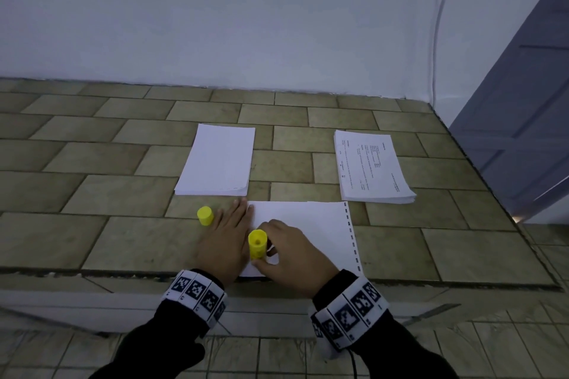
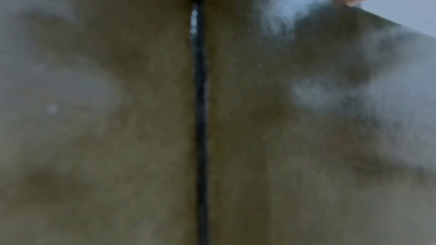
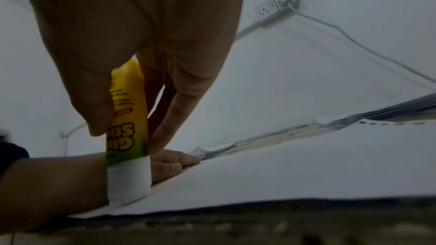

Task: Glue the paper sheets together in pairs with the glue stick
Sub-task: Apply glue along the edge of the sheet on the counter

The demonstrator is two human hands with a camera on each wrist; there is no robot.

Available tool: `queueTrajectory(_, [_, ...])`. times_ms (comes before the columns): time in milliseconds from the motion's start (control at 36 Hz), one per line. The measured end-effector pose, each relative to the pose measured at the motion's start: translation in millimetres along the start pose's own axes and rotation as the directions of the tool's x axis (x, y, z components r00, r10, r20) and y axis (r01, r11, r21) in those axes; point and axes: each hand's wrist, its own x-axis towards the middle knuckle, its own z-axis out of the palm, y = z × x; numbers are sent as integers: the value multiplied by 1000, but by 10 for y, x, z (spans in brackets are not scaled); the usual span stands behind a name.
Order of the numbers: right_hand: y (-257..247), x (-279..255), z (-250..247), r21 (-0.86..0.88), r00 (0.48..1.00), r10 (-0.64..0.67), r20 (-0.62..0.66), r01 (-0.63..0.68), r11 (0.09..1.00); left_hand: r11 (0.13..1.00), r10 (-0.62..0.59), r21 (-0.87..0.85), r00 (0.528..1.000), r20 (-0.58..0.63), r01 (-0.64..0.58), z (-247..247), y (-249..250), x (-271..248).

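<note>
Right hand (image 1: 292, 252) grips the glue stick (image 1: 257, 244), fingers and thumb curled round the yellow plastic barrel, stick upright with its white end down on the single paper sheet (image 1: 308, 224). Left hand (image 1: 229, 237) lies flat, fingers straight, palm down across the sheet's left edge, holding nothing. The sheet is plain white, landscape, with a row of dark dashes along its right edge, near the front lip of the tiled tabletop (image 1: 107, 163), whose tan rectangular tiles are laid brick-fashion with dark grout. The yellow cap (image 1: 205, 215), a short cylinder, stands on a tile just left of the left hand. Behind it is a neat blank white stack (image 1: 217, 160); well to the right is a printed stack (image 1: 371, 166) with small black text. Head view gives the layout only. Right wrist view adds the glue stick's label (image 3: 125, 137), printed lettering upside down, a green fade into the white collar, and the tip touching paper beside the left hand's fingers (image 3: 174, 159); also a white wall socket strip (image 3: 278, 5) with a cable (image 3: 354, 44). Left wrist view is blurred: tile surface, one dark grout line (image 2: 200, 118), a fingertip at the top right corner.
</note>
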Motion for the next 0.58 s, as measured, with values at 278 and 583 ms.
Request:
queueTrajectory(278, [353, -396, -441, 75, 994, 71, -84, -64, 995, 995, -72, -80, 996, -56, 67, 14, 42, 21])
queueTrajectory(583, [657, -833, -846, 68, 956, 189, -225, -178, 982, 976, -121, -191, 987, -104, 100, 38, 50, 5])
